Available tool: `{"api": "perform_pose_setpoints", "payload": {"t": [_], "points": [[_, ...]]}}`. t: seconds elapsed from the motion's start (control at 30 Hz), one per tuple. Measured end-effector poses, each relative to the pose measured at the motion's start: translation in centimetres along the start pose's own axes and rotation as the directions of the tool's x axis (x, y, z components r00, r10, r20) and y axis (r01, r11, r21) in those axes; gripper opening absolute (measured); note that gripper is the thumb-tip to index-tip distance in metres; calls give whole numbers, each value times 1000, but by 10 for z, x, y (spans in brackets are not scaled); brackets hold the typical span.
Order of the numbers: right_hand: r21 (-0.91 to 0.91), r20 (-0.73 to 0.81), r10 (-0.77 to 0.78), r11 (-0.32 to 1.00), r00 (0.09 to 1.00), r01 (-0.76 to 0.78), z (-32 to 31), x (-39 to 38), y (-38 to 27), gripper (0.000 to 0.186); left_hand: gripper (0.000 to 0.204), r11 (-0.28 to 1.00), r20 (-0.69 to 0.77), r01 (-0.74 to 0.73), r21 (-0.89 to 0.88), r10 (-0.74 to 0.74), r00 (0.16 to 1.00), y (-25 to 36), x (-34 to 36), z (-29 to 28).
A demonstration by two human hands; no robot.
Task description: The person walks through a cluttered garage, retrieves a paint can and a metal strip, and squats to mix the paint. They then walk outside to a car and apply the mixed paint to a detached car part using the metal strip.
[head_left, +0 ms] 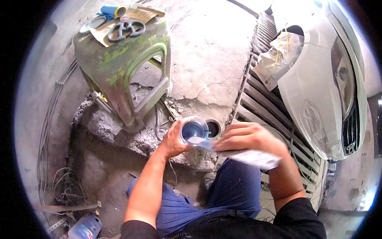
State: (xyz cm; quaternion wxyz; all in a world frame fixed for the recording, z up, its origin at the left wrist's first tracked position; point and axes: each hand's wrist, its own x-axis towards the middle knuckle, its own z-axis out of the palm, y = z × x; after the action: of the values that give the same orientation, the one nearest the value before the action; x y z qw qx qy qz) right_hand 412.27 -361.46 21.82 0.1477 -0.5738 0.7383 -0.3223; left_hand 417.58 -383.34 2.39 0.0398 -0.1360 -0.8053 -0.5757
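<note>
My left hand (174,140) grips a clear plastic cup (193,130) holding a bluish liquid, tilted toward me above the cracked concrete floor. My right hand (248,137) holds a light, flat container (254,157) tipped sideways, its front end touching the cup's rim where a pale bluish stream meets the liquid. Just behind the cup a small dark round can (213,128) stands on the concrete. My knees in blue trousers (234,187) are below both hands.
A paint-stained plastic stool (127,63) at the upper left carries cardboard, black ring-shaped parts (125,28) and a blue tube (111,10). A white car bumper (318,91) with masked headlight lies right, over a metal drain grate (258,99). Wires and a blue bottle (85,228) lie lower left.
</note>
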Motion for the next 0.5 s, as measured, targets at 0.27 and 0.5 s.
{"api": "perform_pose_setpoints", "payload": {"t": [0.27,0.5], "points": [[9,-21,-72,997,997,72,3,13,12,24,75,998,14,-25,57,24,1000,-3,3,2],[72,-264,266,964,927,-256,-28,-17,6,18,77,999,-28,11,50,-10,1000,-1,2,2]]}}
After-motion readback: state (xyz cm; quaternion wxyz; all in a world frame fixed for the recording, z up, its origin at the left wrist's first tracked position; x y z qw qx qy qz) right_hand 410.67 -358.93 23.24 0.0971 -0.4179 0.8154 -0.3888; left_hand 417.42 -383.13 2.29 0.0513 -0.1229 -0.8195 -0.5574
